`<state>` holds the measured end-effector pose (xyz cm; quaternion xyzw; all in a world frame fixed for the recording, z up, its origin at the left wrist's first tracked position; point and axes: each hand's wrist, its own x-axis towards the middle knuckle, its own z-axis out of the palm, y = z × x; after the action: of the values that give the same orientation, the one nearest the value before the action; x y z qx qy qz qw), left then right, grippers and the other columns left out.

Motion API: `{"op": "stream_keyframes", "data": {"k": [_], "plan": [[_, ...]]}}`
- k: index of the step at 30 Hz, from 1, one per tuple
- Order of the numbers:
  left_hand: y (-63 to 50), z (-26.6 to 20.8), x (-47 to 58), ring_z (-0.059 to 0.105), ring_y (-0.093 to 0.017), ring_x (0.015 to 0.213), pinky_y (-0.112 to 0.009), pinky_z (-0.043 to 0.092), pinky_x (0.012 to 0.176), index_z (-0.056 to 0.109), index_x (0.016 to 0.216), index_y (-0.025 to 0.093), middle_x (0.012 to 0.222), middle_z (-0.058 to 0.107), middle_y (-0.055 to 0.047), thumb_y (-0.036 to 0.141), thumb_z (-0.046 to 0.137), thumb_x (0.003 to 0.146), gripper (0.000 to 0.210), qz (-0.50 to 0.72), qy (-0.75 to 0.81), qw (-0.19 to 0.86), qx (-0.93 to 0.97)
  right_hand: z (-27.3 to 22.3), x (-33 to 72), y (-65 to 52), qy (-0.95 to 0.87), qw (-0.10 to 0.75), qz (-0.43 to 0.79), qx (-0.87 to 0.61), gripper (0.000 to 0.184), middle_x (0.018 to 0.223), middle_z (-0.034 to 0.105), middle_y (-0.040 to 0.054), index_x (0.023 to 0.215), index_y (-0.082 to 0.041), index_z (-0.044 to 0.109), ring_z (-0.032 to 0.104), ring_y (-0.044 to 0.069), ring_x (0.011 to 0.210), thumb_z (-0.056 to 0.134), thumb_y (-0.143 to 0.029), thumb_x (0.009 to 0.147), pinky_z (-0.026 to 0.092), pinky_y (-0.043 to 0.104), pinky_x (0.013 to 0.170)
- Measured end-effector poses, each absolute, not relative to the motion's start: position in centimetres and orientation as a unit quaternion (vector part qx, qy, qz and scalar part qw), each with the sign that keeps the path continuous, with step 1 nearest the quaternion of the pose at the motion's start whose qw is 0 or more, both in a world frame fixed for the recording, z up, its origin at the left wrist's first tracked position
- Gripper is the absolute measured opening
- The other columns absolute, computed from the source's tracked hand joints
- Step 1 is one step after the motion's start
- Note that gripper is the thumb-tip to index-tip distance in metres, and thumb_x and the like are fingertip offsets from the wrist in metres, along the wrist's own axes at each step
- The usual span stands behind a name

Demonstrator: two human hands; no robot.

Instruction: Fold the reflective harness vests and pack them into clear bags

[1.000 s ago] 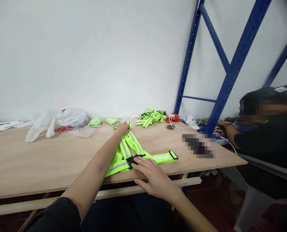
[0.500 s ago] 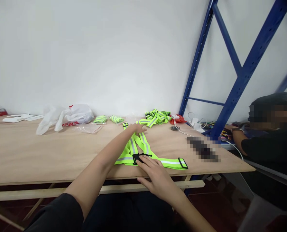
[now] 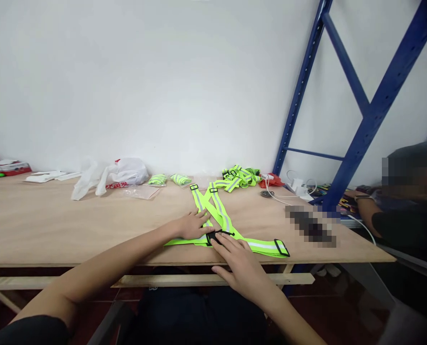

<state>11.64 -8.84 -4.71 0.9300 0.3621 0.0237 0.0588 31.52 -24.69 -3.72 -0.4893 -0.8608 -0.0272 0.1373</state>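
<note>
a harness point(image 3: 219, 213) of flat neon yellow-green webbing, each strap carrying a smooth silvery stripe, lies on the pale, wood-grained worktop point(image 3: 91, 235) in a narrow, tapering shape, its glossy black plastic buckle point(image 3: 212, 236) close to the near edge. taking that buckle as the clock's centre, rectangular black slides point(image 3: 194, 187) sit at 11 and 12 o'clock, and a larger slide point(image 3: 281, 247) frames the strap end at 3 o'clock. the left hand point(image 3: 192, 225) lies palm down on the webbing at 10 o'clock, its fingers point(image 3: 207, 230) fanned wide and closed around nothing. the right hand point(image 3: 240, 266) comes in from 4 o'clock, fingers outstretched and slightly parted, thumb well apart, resting over the buckle without wrapping it; i cannot tell how firmly they press. at 1 o'clock is a tangled heap point(image 3: 244, 177) of similar striped straps. plump, shiny clear packets point(image 3: 181, 179) of folded webbing sit at 10 and 11 o'clock, with a crumpled white plastic bag point(image 3: 131, 170) beyond them at 10. crinkled red material point(image 3: 273, 180) lies at 2 o'clock.
</note>
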Motion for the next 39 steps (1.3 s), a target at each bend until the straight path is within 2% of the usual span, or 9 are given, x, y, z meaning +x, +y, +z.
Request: {"op": "stream_keyframes", "data": {"k": [4, 9, 15, 22, 27, 30, 33, 36, 39], "plan": [[-9.0, -4.7, 11.8, 0.012, -0.035, 0.153, -0.054, 0.017, 0.120, 0.016, 0.160, 0.019, 0.165, 0.013, -0.016, 0.069, 0.018, 0.098, 0.080, 0.008, 0.384, 0.074, 0.920, -3.8, 31.3, -24.8, -0.862, 0.133, -0.043, -0.487, 0.056, 0.153, 0.046, 0.0149, 0.145, -0.020, 0.051, 0.043, 0.033, 0.141, 0.063, -0.036, 0.093, 0.040, 0.057, 0.109], [-9.2, -4.5, 11.8, 0.014, -0.033, 0.152, -0.050, 0.020, 0.120, 0.024, 0.158, 0.016, 0.163, 0.020, -0.018, 0.064, 0.024, 0.100, 0.075, 0.031, 0.360, 0.071, 0.930, -4.0, 31.2, -24.7, -0.864, 0.137, -0.050, -0.481, 0.057, 0.152, 0.048, 0.0151, 0.145, -0.020, 0.051, 0.044, 0.034, 0.139, 0.063, -0.037, 0.092, 0.041, 0.058, 0.107], [-9.0, -4.3, 11.9, 0.018, -0.033, 0.152, -0.048, 0.021, 0.120, 0.024, 0.158, 0.017, 0.163, 0.023, -0.017, 0.063, 0.028, 0.100, 0.075, 0.036, 0.355, 0.070, 0.932, -3.8, 31.4, -24.7, -0.865, 0.126, -0.045, -0.483, 0.059, 0.153, 0.046, 0.0138, 0.146, -0.021, 0.050, 0.043, 0.034, 0.139, 0.064, -0.039, 0.092, 0.040, 0.057, 0.108], [-10.6, -3.3, 12.0, 0.040, -0.038, 0.142, -0.050, 0.032, 0.113, 0.035, 0.154, 0.018, 0.159, 0.033, -0.020, 0.066, 0.030, 0.098, 0.074, 0.045, 0.408, 0.038, 0.911, -4.0, 31.7, -24.5, -0.866, 0.127, -0.053, -0.480, 0.056, 0.152, 0.048, 0.0136, 0.145, -0.024, 0.051, 0.045, 0.032, 0.138, 0.062, -0.037, 0.092, 0.040, 0.054, 0.107], [-11.5, -2.7, 12.0, 0.044, -0.040, 0.138, -0.050, 0.037, 0.110, 0.039, 0.151, 0.013, 0.155, 0.038, -0.025, 0.066, 0.027, 0.098, 0.076, 0.036, 0.432, 0.009, 0.901, -4.1, 31.9, -24.4, -0.870, 0.148, -0.052, -0.468, 0.054, 0.151, 0.049, 0.0137, 0.145, -0.025, 0.051, 0.045, 0.032, 0.138, 0.061, -0.033, 0.092, 0.041, 0.053, 0.106], [-11.8, -2.4, 12.0, 0.050, -0.039, 0.133, -0.049, 0.040, 0.107, 0.048, 0.144, 0.010, 0.150, 0.044, -0.025, 0.066, 0.024, 0.098, 0.076, 0.039, 0.431, -0.007, 0.902, -4.1, 31.9, -24.4, -0.870, 0.151, -0.051, -0.468, 0.055, 0.151, 0.049, 0.0132, 0.145, -0.025, 0.051, 0.045, 0.032, 0.138, 0.061, -0.032, 0.092, 0.042, 0.053, 0.106], [-12.0, -2.3, 12.0, 0.056, -0.038, 0.127, -0.047, 0.043, 0.104, 0.050, 0.143, 0.013, 0.145, 0.051, -0.022, 0.064, 0.025, 0.099, 0.072, 0.053, 0.427, -0.019, 0.903, -4.1, 31.9, -24.4, -0.869, 0.147, -0.051, -0.471, 0.056, 0.151, 0.049, 0.0126, 0.146, -0.026, 0.050, 0.045, 0.032, 0.138, 0.062, -0.032, 0.091, 0.042, 0.053, 0.106], [-12.1, -2.2, 11.9, 0.059, -0.036, 0.123, -0.048, 0.045, 0.099, 0.040, 0.150, 0.026, 0.153, 0.043, -0.017, 0.059, 0.024, 0.101, 0.062, 0.062, 0.397, -0.031, 0.915, -4.3, 32.0, -24.3, -0.871, 0.155, -0.056, -0.463, 0.056, 0.151, 0.050, 0.0123, 0.146, -0.027, 0.050, 0.045, 0.032, 0.138, 0.061, -0.033, 0.092, 0.042, 0.054, 0.105], [-12.2, -2.0, 12.0, 0.064, -0.034, 0.116, -0.047, 0.048, 0.095, 0.049, 0.141, 0.029, 0.156, 0.039, -0.013, 0.052, 0.021, 0.103, 0.053, 0.055, 0.362, -0.042, 0.930, -4.4, 32.0, -24.3, -0.871, 0.161, -0.060, -0.460, 0.056, 0.151, 0.050, 0.0124, 0.147, -0.028, 0.049, 0.045, 0.032, 0.137, 0.060, -0.033, 0.092, 0.043, 0.054, 0.105]]}}
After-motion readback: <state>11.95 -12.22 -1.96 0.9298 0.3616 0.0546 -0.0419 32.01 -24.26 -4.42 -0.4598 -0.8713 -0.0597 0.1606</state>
